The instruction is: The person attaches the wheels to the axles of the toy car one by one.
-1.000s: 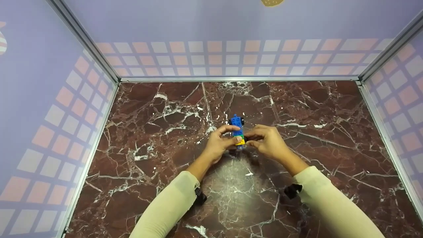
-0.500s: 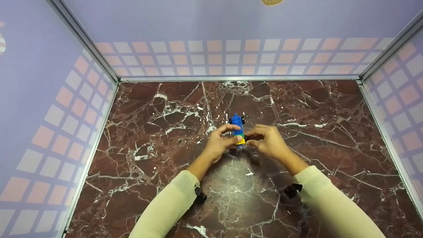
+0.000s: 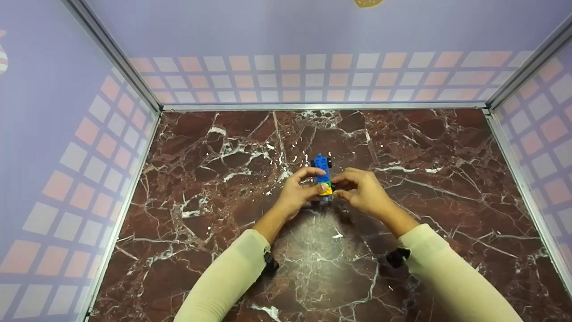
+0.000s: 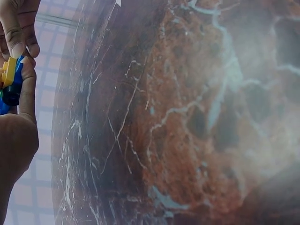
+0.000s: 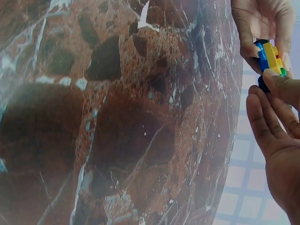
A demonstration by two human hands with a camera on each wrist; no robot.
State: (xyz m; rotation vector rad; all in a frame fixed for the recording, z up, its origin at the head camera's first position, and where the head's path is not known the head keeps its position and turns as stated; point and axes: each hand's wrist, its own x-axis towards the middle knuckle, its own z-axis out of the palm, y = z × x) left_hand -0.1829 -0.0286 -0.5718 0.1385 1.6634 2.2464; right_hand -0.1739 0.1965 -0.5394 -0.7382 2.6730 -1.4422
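A small toy car built of bricks, with a long blue base (image 3: 321,165) and black wheels, is held between both hands in the middle of the head view. A yellow brick (image 3: 325,192) sits on its near end, beside a bit of green brick (image 5: 283,72). My left hand (image 3: 292,194) grips the car from the left, thumb over the yellow brick and forefinger across the blue base. From the right, my right hand (image 3: 364,192) pinches a black wheel (image 5: 263,84) at the near end, partly hidden by the fingertips.
Below the hands lies a dark red marbled tabletop (image 3: 214,188) with white veins and small white flecks. A white scrap (image 3: 337,235) lies nearer the person. Purple panels with pink and white squares, like the back wall (image 3: 304,78), enclose the back and sides.
The toy car has shifted very slightly to the right and turned a touch in the fingers. Both hands keep their hold and almost the same place.
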